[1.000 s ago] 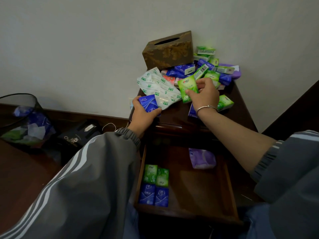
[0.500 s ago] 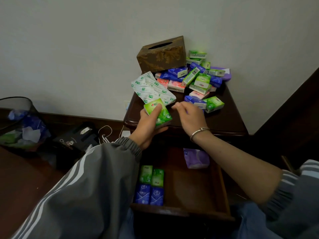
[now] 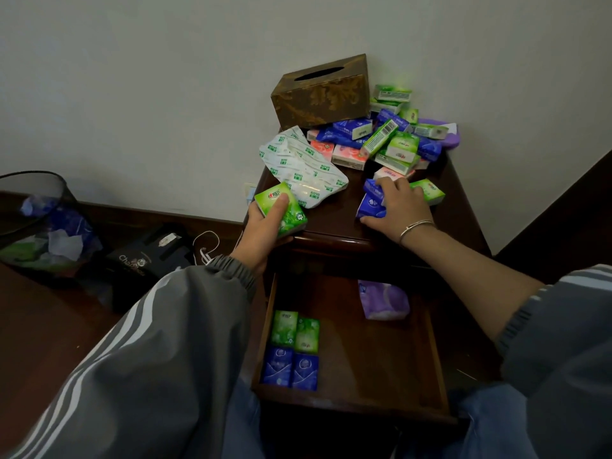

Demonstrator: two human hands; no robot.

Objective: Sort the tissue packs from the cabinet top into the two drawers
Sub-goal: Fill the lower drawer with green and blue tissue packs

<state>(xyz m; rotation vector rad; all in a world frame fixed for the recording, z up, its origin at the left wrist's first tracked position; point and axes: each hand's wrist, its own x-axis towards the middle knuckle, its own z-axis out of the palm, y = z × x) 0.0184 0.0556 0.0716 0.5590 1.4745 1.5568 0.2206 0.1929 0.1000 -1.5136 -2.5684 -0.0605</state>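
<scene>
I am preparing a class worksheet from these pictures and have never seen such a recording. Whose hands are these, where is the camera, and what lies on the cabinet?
There is no machine here. A person wears a camera on the head, so you look forward and down at their own two hands.

The left hand grips a green pack at the front edge of the cabinet top. The right hand grasps a blue pack lying on that top.

Behind them are a heap of small packs, a white wrapped pack and a brown tissue box. Below, the open drawer holds two green packs, two blue packs and a purple pack.
</scene>
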